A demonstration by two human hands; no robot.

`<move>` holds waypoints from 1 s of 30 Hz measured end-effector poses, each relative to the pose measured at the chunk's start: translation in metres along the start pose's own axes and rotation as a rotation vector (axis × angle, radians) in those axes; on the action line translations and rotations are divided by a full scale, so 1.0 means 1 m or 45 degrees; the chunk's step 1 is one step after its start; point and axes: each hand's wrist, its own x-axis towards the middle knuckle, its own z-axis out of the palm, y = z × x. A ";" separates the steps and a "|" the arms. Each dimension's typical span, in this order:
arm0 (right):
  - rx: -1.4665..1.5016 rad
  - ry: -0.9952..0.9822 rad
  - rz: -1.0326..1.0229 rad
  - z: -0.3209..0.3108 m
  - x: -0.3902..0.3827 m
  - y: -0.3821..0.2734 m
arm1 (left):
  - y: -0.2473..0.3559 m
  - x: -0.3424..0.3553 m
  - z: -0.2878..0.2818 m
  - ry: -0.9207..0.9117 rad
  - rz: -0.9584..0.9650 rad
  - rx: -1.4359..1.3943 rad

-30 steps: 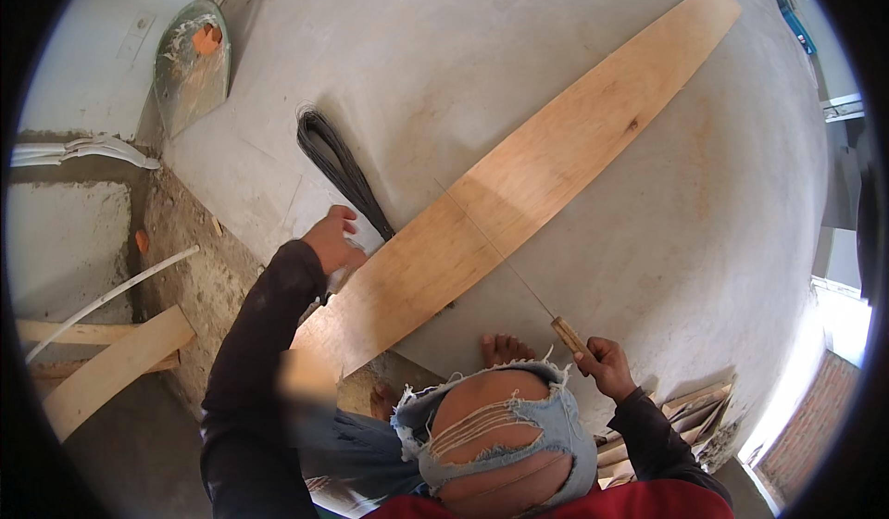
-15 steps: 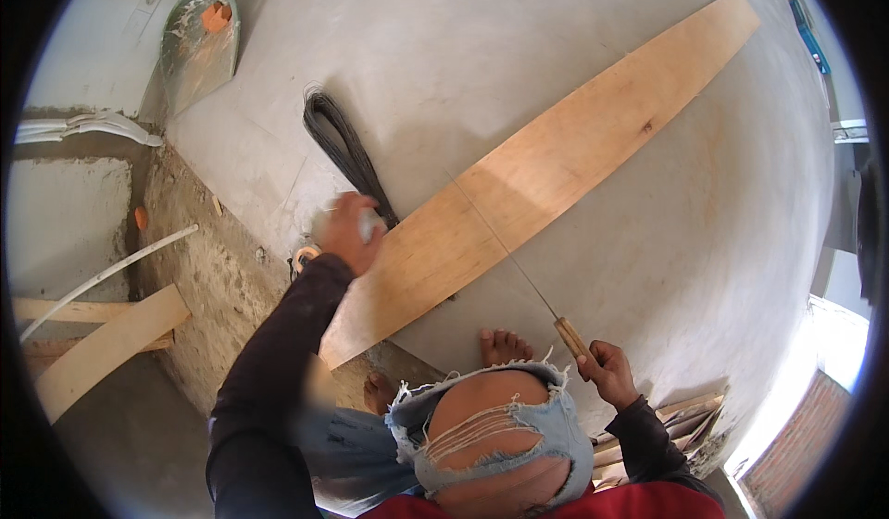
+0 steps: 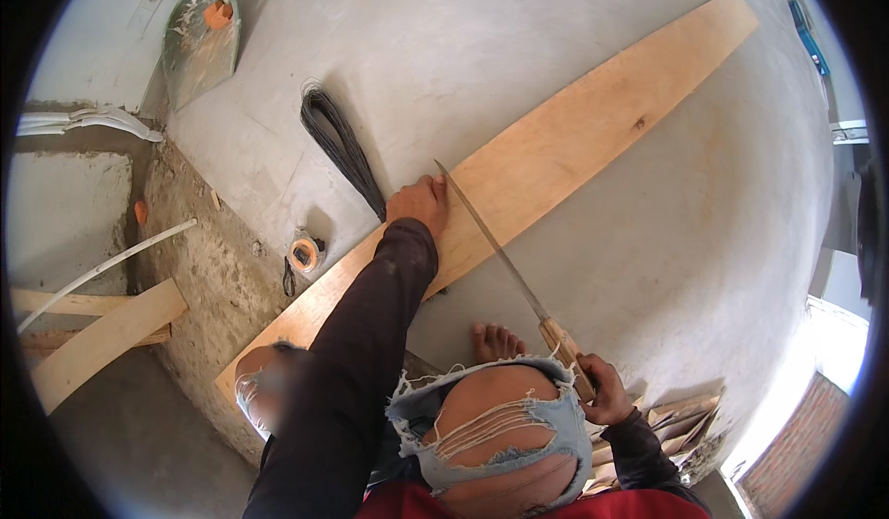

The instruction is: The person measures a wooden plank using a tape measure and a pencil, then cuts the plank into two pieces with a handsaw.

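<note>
A long wooden plank (image 3: 556,158) lies slantwise across the floor, from lower left to upper right. My left hand (image 3: 419,206) is closed on its far edge, fingers curled, right beside the tip of a handsaw (image 3: 500,252). The saw's thin blade lies across the plank. My right hand (image 3: 607,391), near my bent knee, is wrapped around its wooden handle (image 3: 560,341). My other knee (image 3: 259,371), in torn jeans, is over the plank's lower left end. Just beyond my left hand lies a looped bundle of black wire (image 3: 341,144).
A small round orange-rimmed object (image 3: 304,254) sits beside the plank. At far left are a green-rimmed tray (image 3: 206,56), a white tube (image 3: 111,269) and a curved wooden strip (image 3: 106,343). Wood scraps (image 3: 681,417) lie right of me; a teal tool (image 3: 808,37) stands far right.
My left hand has moved right and come down on the plank beside the blade. My left knee has shifted left over the plank's end. The saw has drawn slightly toward me.
</note>
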 end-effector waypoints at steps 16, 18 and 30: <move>-0.187 0.299 -0.157 0.006 0.003 -0.007 | -0.008 -0.005 0.000 0.160 0.096 0.002; -0.186 0.317 -0.174 0.007 0.003 -0.006 | -0.009 -0.006 -0.002 0.183 0.121 -0.018; -0.285 0.364 -0.278 0.014 0.009 -0.012 | -0.010 -0.003 -0.024 0.256 0.103 0.035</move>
